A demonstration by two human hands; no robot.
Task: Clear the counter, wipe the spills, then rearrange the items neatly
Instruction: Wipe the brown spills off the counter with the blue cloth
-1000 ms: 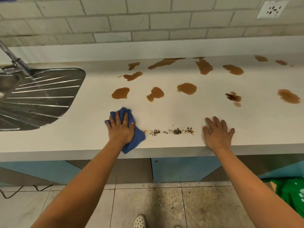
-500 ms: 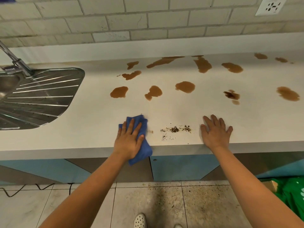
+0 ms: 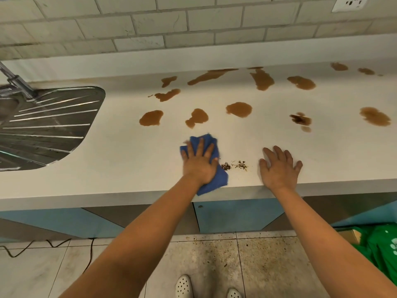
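Observation:
My left hand (image 3: 198,163) presses flat on a blue cloth (image 3: 212,181) near the front edge of the white counter (image 3: 120,160). A small heap of dark crumbs (image 3: 234,165) lies just right of the cloth. My right hand (image 3: 279,168) rests flat and bare on the counter to the right of the crumbs, fingers spread. Several brown liquid spills dot the counter behind, among them a round spill (image 3: 239,109) and a darker spill with grounds (image 3: 300,120).
A steel sink drainboard (image 3: 47,125) with a tap (image 3: 15,79) sits at the left. A tiled wall (image 3: 171,24) with a socket (image 3: 352,3) stands behind. Green bags (image 3: 382,250) lie on the floor at right; a cable (image 3: 49,244) trails at left.
My left hand has slid the blue cloth rightwards along the front edge, sweeping the crumbs into a shorter, tighter heap. My right hand has stayed in place.

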